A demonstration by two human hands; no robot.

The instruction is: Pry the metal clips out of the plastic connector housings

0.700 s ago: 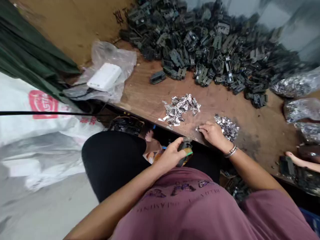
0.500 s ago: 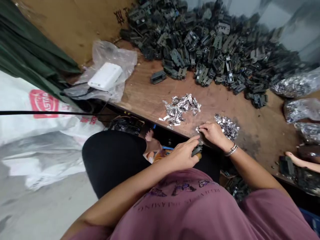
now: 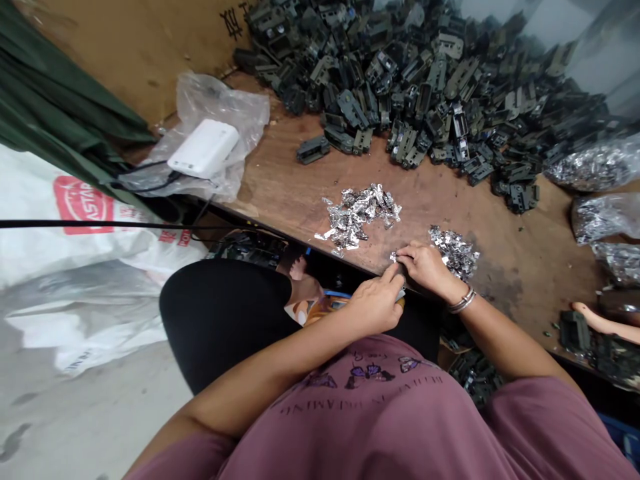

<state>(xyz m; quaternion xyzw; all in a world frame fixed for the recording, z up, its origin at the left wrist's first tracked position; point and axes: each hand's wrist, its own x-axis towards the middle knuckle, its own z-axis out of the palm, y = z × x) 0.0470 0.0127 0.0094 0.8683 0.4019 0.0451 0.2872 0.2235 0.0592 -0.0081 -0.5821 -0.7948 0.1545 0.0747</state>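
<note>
My left hand (image 3: 376, 303) is closed round a dark green plastic housing (image 3: 401, 293), close to my lap at the table edge. Only a sliver of that housing shows past the fingers. Just above and to the right, my right hand (image 3: 426, 268) pinches a small shiny metal clip (image 3: 393, 257) between thumb and fingertips. One heap of silver metal clips (image 3: 363, 217) lies on the wooden table (image 3: 285, 187) ahead of my hands. A second heap of metal pieces (image 3: 454, 252) sits right beside my right hand, partly covered by it.
Many dark green plastic housings (image 3: 400, 87) are piled along the back. A white box-shaped device (image 3: 204, 148) with a black cable rests on clear plastic at left. Bags of silver pieces (image 3: 600, 163) stand at right. Another person's arm (image 3: 603, 325) reaches in at the right edge.
My left hand has turned slightly, its fingertips now nearer the clip, and less of the housing shows. My right hand keeps its pinch on the clip. The view has shifted a little.
</note>
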